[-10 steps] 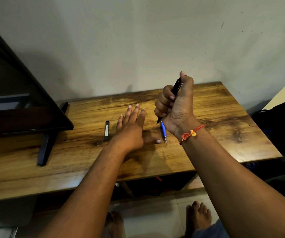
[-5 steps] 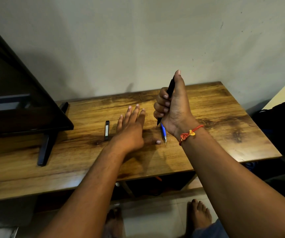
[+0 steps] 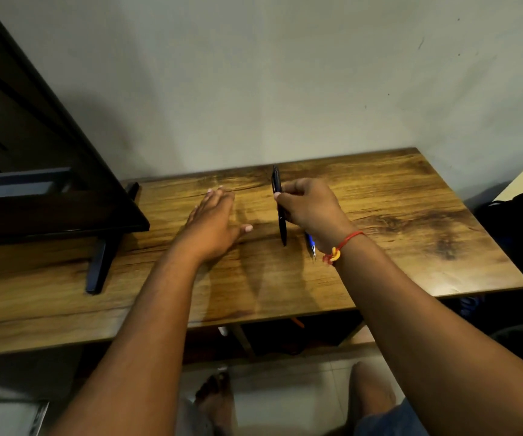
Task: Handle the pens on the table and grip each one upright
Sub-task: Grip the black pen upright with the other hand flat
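Black pen (image 3: 279, 206) stands upright, pinched by the right hand (image 3: 312, 209); the left hand (image 3: 214, 225) lies flat, fingers straight, on the tabletop (image 3: 411, 215).

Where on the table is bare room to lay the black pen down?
Widest bare patch: right of the right hand, out to the table edge. Also the front strip between the forearms. Crowded: between left hand and black pen, and by the blue pen at the wrist.
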